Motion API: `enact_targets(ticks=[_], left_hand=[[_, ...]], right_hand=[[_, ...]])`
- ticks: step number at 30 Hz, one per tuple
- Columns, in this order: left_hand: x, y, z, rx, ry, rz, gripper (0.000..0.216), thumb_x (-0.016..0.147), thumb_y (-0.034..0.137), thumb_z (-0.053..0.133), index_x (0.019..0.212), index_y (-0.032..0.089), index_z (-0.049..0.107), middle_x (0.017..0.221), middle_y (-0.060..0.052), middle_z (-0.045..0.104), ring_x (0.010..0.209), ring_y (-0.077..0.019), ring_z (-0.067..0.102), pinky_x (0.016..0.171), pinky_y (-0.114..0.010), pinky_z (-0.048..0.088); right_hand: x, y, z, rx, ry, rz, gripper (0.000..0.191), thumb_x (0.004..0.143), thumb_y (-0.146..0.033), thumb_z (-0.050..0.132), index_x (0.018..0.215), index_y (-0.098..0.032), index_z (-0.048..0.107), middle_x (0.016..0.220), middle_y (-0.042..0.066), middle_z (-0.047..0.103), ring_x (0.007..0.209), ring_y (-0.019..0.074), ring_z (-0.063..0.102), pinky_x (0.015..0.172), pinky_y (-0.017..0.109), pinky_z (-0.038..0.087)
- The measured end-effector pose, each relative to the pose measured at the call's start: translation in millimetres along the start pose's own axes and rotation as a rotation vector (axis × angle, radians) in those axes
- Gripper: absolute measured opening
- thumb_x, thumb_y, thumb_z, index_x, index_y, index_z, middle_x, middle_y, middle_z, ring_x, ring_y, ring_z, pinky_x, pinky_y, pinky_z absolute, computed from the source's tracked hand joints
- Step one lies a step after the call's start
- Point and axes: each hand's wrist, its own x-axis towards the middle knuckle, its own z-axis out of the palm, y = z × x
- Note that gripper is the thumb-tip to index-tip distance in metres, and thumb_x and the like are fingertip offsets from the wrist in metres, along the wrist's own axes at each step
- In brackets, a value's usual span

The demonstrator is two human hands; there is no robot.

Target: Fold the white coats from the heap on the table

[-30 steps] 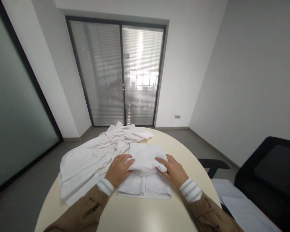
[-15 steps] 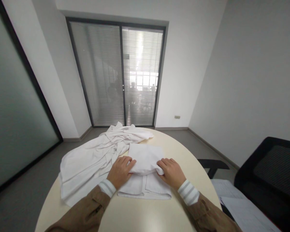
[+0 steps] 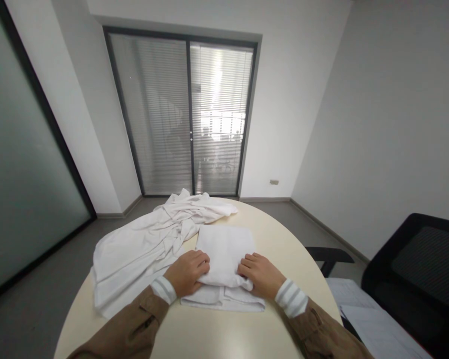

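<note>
A white cloth [image 3: 226, 249], folded into a thick rectangle, lies on the round cream table [image 3: 224, 336] in front of me. My left hand [image 3: 189, 271] grips the left side of its upper layer, fingers curled over the top. At the right side, my right hand [image 3: 262, 274] holds the same layer with bent fingers; the thumbs are mostly hidden. The gripped layer overlaps the lower one, whose hem and centre slit show nearest to me. Left of it a large crumpled white cloth [image 3: 142, 249] spreads out, close to my left hand.
A black chair [image 3: 419, 269] with an armrest stands at the right, with papers [image 3: 377, 319] on its seat. Beyond the table is a glass door [image 3: 187, 114] with blinds. A frosted glass panel [image 3: 26, 164] stands on the left.
Both hands have moved slightly toward me, drawing the folded upper layer nearer, so less of the lower layer shows. The crumpled cloth has stayed put.
</note>
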Motion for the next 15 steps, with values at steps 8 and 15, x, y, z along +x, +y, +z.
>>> enact_targets(ticks=[8,15], left_hand=[[-3,0,10,0.044,-0.077,0.093,0.016,0.073,0.023,0.065,0.084,0.020,0.053,0.098,-0.007,0.060,0.084,-0.0225,0.053,0.071,-0.036,0.043],[-4,4,14,0.103,-0.087,0.213,0.016,0.072,0.030,0.064,0.078,0.021,0.052,0.087,-0.008,0.058,0.078,-0.0231,0.053,0.064,-0.036,0.042]], right_hand=[[-1,-6,0,0.045,-0.039,-0.125,0.015,0.074,-0.026,0.059,0.089,-0.022,0.057,0.082,0.003,0.063,0.075,0.0166,0.054,0.064,0.028,0.033],[-2,-13,-1,0.084,-0.094,-0.112,0.015,0.074,-0.029,0.060,0.088,-0.023,0.060,0.079,0.002,0.066,0.069,0.0152,0.058,0.062,0.026,0.035]])
